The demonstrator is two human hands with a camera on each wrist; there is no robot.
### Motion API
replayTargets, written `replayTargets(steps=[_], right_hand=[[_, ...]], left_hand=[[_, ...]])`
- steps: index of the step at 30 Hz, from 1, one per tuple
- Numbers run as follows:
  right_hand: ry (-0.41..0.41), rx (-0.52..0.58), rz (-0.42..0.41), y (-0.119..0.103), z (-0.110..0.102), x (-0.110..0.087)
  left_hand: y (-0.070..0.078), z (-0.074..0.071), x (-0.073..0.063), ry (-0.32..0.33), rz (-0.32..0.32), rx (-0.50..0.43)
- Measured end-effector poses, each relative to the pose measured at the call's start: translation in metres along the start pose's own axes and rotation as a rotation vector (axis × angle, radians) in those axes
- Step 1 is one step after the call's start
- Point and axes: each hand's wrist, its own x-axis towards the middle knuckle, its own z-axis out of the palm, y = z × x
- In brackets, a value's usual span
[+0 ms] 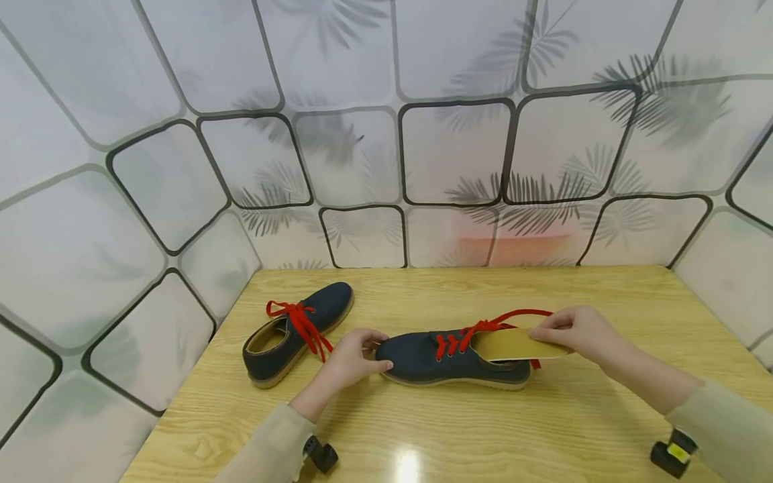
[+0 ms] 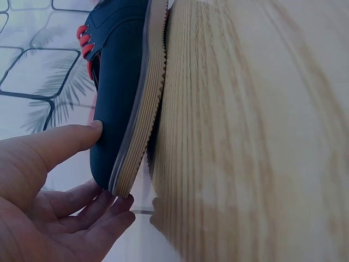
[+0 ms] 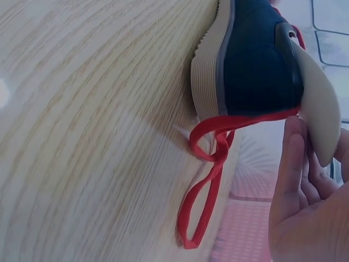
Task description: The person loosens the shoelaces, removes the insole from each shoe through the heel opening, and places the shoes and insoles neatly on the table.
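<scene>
A navy shoe (image 1: pixel 417 355) lies sole-down on the table, its toe to the left and heel to the right. My left hand (image 1: pixel 353 355) grips the toe, thumb on the near side and fingers around the tip, as the left wrist view shows. A tan insole (image 1: pixel 513 343) is partway inside the shoe's opening, with its rear end sticking out over the heel. My right hand (image 1: pixel 582 332) pinches that rear end between thumb and fingers. The insole's front part is hidden inside the shoe. In the right wrist view a red lace (image 3: pixel 207 185) trails past the heel to the table.
The matching navy shoe (image 1: pixel 329 302), with red laces tied, stands at the back left beside my left hand. Both shoes are on a light wooden table (image 1: pixel 459 436). A patterned fabric wall (image 1: pixel 356 161) encloses the table at the back and sides.
</scene>
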Motion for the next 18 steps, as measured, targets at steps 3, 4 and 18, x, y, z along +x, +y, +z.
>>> replayTargets(steps=[3,4,18], right_hand=[[0.000,-0.004,0.009,0.003,-0.002,-0.001],[0.000,-0.004,0.011,0.003,-0.003,-0.001],[0.001,-0.019,0.041,0.016,-0.014,-0.005]], left_hand=[[0.000,-0.001,0.000,0.002,0.003,0.001],[0.000,-0.001,0.000,0.002,0.002,-0.001],[0.000,-0.001,-0.001,0.009,0.007,-0.006]])
